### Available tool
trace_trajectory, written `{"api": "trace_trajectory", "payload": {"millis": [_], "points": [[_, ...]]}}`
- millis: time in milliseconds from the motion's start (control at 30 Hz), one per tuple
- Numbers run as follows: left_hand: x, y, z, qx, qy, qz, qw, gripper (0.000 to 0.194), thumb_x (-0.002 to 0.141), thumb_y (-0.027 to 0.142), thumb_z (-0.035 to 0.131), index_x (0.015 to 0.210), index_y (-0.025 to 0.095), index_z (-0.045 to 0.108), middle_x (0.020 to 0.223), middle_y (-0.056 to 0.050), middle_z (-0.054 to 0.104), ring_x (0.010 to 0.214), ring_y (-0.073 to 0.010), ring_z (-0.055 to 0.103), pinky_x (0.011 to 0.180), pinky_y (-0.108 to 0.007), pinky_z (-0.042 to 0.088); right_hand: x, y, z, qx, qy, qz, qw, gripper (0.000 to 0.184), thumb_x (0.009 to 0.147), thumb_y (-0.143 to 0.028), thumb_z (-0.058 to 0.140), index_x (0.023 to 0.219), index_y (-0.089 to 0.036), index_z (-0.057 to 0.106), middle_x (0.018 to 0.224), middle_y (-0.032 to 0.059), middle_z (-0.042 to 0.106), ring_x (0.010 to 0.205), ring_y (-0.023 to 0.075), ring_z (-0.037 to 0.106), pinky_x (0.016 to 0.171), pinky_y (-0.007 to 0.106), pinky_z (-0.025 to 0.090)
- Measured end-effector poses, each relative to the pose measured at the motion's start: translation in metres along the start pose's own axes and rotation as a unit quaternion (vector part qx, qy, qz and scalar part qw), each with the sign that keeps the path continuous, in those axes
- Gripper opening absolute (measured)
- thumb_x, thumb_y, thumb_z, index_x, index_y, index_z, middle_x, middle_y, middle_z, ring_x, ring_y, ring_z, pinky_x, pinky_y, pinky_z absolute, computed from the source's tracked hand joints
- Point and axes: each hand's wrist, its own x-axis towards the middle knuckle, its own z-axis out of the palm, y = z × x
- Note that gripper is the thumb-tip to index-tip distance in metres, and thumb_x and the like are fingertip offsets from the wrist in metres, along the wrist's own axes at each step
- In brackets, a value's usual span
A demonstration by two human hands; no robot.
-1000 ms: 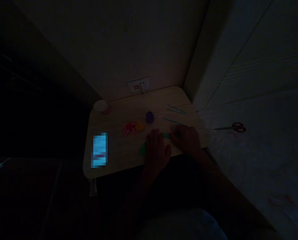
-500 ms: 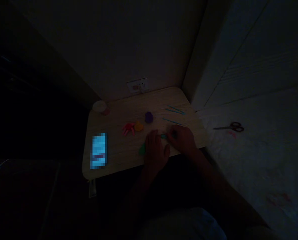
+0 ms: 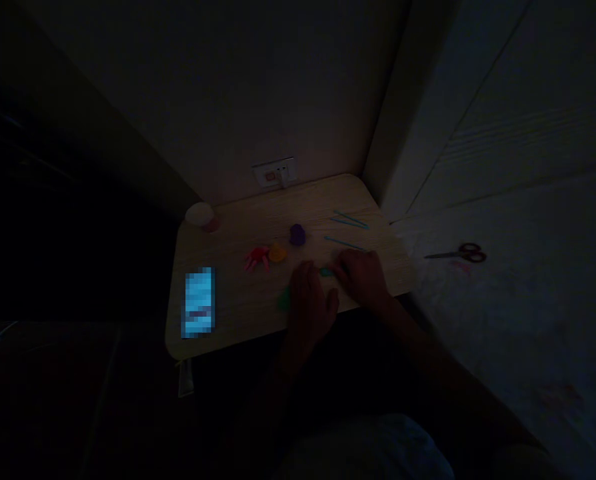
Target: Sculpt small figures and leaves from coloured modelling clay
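The scene is dim. My left hand [image 3: 312, 303] lies palm down near the table's front edge, fingers forward and thumb spread to the side. Its fingers are beside a small green piece of modelling clay [image 3: 325, 272]. From the other side, my right hand [image 3: 363, 275] is closed with its fingertips pinched at that piece. A flat green lump [image 3: 283, 300] shows partly from under the left hand. Beyond the hands sit a purple lump [image 3: 297, 235], an orange-yellow lump [image 3: 277, 253] and a red-pink figure with leg-like strips [image 3: 258, 257].
Several thin blue sticks [image 3: 345, 243] lie at the right of the wooden table [image 3: 238, 300]. A lit phone [image 3: 198, 303] is at the left and a cup [image 3: 201, 215] at the back left corner. Scissors [image 3: 461, 253] rest on the pale surface at the right. A wall socket [image 3: 274, 173] is behind.
My right hand has shifted very slightly, and its fingertips stay at the small green piece. My left hand is nearly still. The view has moved a little.
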Motion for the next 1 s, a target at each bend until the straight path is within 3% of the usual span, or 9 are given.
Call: {"api": "trace_trajectory", "payload": {"millis": [433, 600, 767, 1000], "points": [[0.004, 0.003, -0.006, 0.014, -0.031, 0.013, 0.999, 0.055, 0.093, 0.023, 0.063, 0.143, 0.012, 0.044, 0.148, -0.024, 0.050, 0.142, -0.0399, 0.046, 0.120, -0.060, 0.040, 0.002, -0.003, 0.007, 0.011, -0.011, -0.020, 1.000, 0.025, 0.107, -0.035, 0.054, 0.091, -0.019, 0.064, 0.089, 0.0084, 0.074, 0.087, 0.0260, 0.065, 0.080, 0.037, 0.031], [0.005, 0.000, -0.007, 0.014, -0.040, 0.024, 0.999, 0.057, 0.094, 0.024, 0.063, 0.146, 0.012, 0.045, 0.151, -0.023, 0.049, 0.143, -0.0388, 0.046, 0.121, -0.058, 0.040, -0.004, 0.009, -0.003, 0.073, -0.016, -0.081, 0.994, 0.014, 0.104, -0.026, 0.060, 0.095, -0.018, 0.068, 0.096, 0.0075, 0.073, 0.094, 0.0253, 0.065, 0.084, 0.037, 0.036], [0.004, -0.002, -0.007, 0.024, -0.044, 0.036, 0.998, 0.053, 0.096, 0.025, 0.060, 0.147, 0.015, 0.047, 0.155, -0.020, 0.050, 0.149, -0.0367, 0.043, 0.124, -0.058, 0.036, -0.009, 0.022, -0.005, 0.059, -0.021, -0.150, 0.987, 0.014, 0.101, -0.024, 0.063, 0.092, -0.017, 0.071, 0.094, 0.0092, 0.069, 0.090, 0.0247, 0.062, 0.080, 0.035, 0.040], [0.005, -0.003, -0.005, 0.025, -0.041, 0.034, 0.998, 0.053, 0.094, 0.024, 0.062, 0.146, 0.014, 0.051, 0.156, -0.019, 0.052, 0.150, -0.0365, 0.043, 0.125, -0.058, 0.037, -0.007, 0.020, 0.004, 0.020, -0.012, -0.152, 0.988, 0.019, 0.104, -0.022, 0.058, 0.092, -0.018, 0.072, 0.091, 0.0085, 0.065, 0.082, 0.0214, 0.058, 0.072, 0.031, 0.041]]}}
